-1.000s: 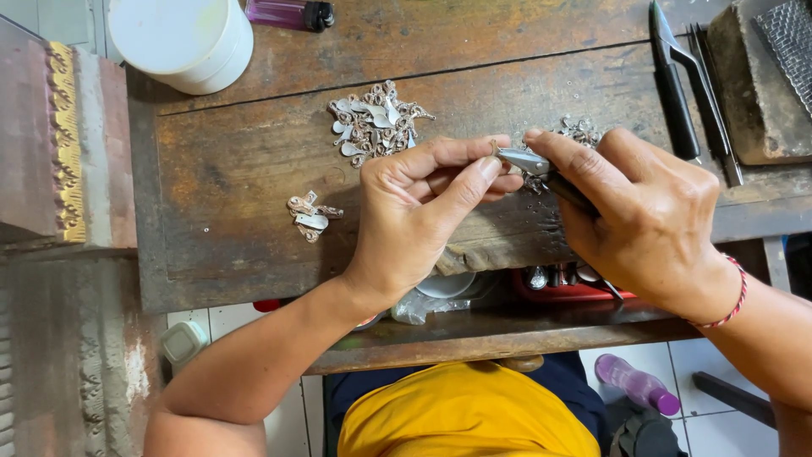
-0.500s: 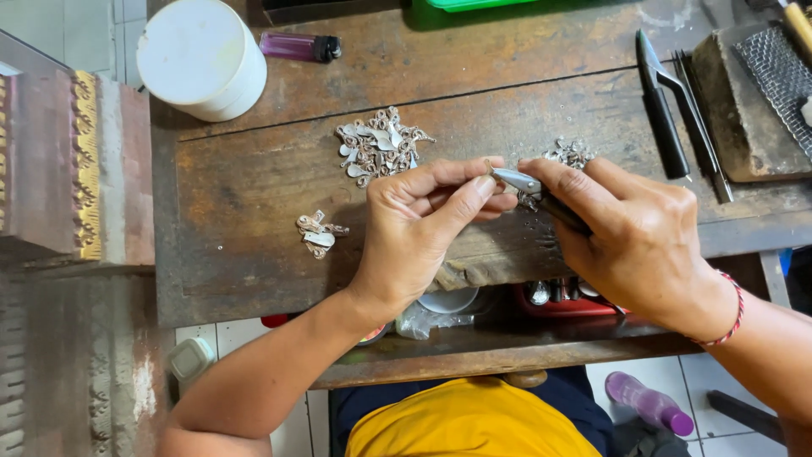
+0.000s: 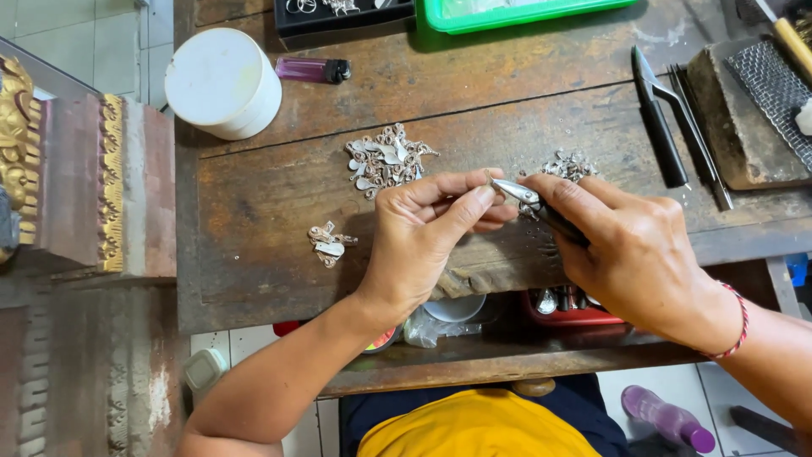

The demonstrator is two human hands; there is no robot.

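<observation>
Over the wooden worktop, the right hand has its fingers closed around a pair of small pliers, the metal tips pointing toward the left hand. The left hand's thumb and forefinger are pinched together right at the plier tips; what they grip is too small to make out. Just beyond the left fingers lies a heap of small silver pieces, a smaller heap sits beyond the right fingers, and a few pieces rest to the left.
</observation>
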